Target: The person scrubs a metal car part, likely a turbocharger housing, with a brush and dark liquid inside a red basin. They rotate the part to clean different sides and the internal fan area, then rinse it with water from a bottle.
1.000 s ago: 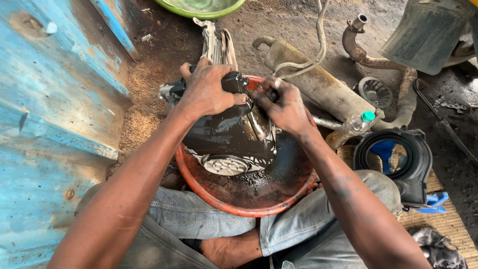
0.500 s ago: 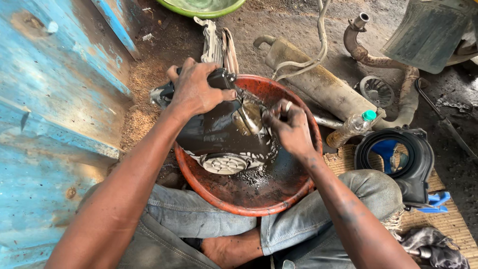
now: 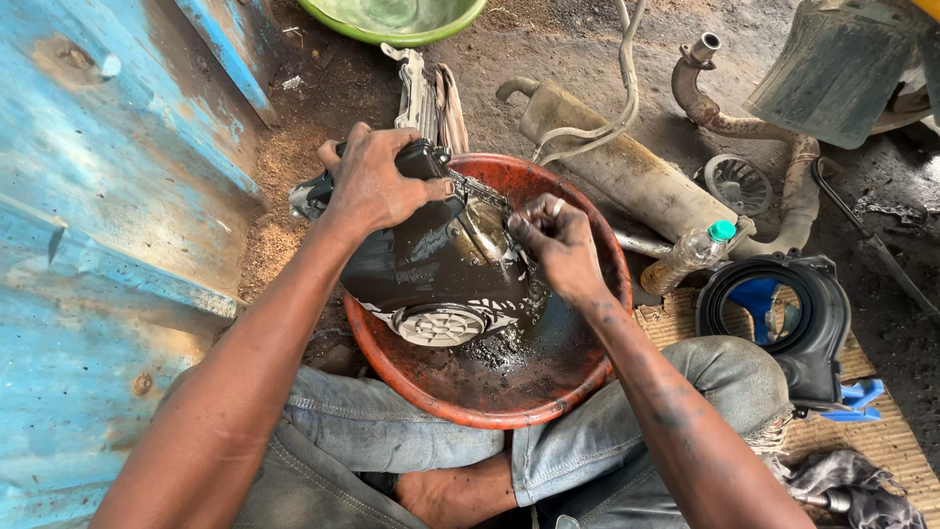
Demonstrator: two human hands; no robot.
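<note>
The left hand (image 3: 377, 186) clamped the black engine cover (image 3: 431, 269) tilted over the red basin (image 3: 578, 382), catching drips, while the right hand (image 3: 558, 245) pinched its edge

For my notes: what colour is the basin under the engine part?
Reddish-orange basin, seen in the head view.

I sit on bare dirt ground (image 3: 548, 59), oily and dark, with sawdust (image 3: 279, 186) scattered at the left by the blue metal wall. On it lie the red basin (image 3: 578, 392) near me, a green bowl (image 3: 392, 24) far off, a rusty exhaust pipe (image 3: 627, 171) and a plastic bottle (image 3: 690, 255) to the right. A woven mat (image 3: 881, 436) at the near right carries a black round housing (image 3: 798, 323) and a rag (image 3: 842, 485).
</note>
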